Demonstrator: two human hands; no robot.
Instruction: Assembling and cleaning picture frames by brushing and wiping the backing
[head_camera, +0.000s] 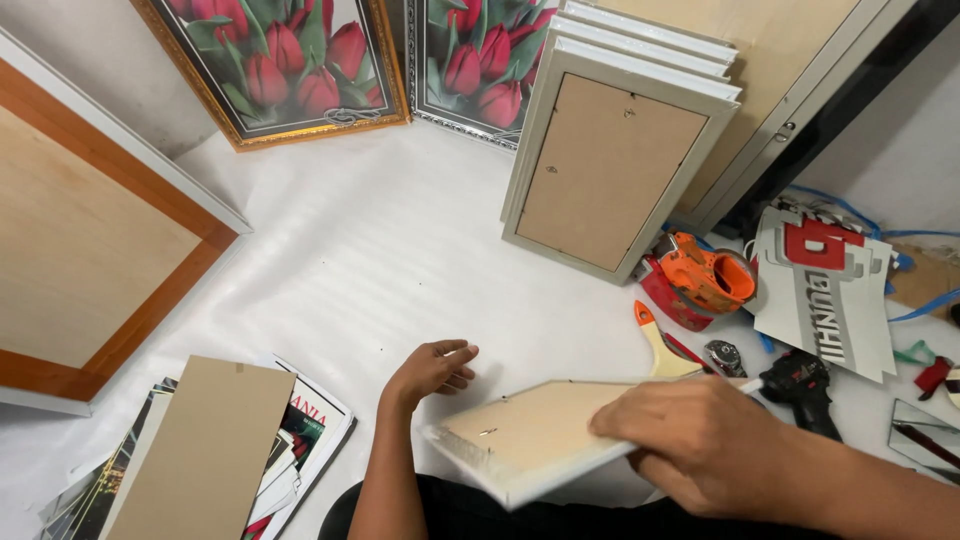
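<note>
My right hand (712, 446) grips a small white picture frame (525, 440) by its right end, back side up, tilted above my lap at the bottom centre. Its tan backing board faces me. My left hand (432, 371) rests on the white sheet (380, 260) just left of the frame, fingers slightly curled and apart, holding nothing.
A stack of white frames (610, 165) leans at the back. Two framed red tulip pictures (290, 60) stand behind. A large wooden-edged frame (90, 250) is at left, a cardboard sheet (205, 450) on printed pictures below. Orange tape dispenser (705, 275), paintbrush (662, 345), black tool (800, 385) lie at right.
</note>
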